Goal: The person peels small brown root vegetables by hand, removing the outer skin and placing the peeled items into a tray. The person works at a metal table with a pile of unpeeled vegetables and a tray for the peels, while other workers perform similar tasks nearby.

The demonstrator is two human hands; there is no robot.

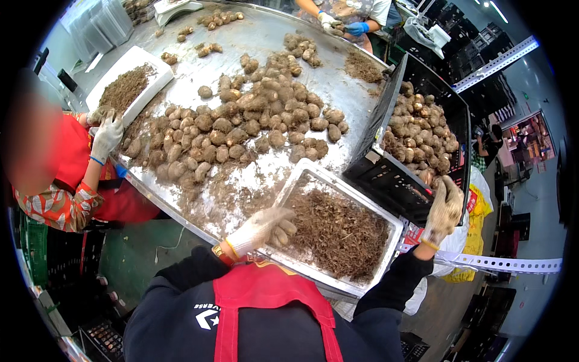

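My left hand (267,228), in a pale work glove, hovers over the near left edge of a white foam tray (332,174); its fingers curl loosely, and whether they hold anything is hidden. Brown root fibres (346,233) fill much of the tray. My right hand (445,208), gloved as well, is at the near corner of a tilted black plastic crate (380,169), by the taro corms (418,131) in it; what its fingers hold cannot be made out. Beyond the tray, a large pile of hairy taro corms (221,131) covers the middle of the metal table.
At the left, a person in a red apron works by another foam tray (151,90) of fibres. Across the metal table (258,27), a second person's gloved hands hold something small. A perforated metal rail (506,262) runs right of my right forearm, near yellow and white sacks (475,226).
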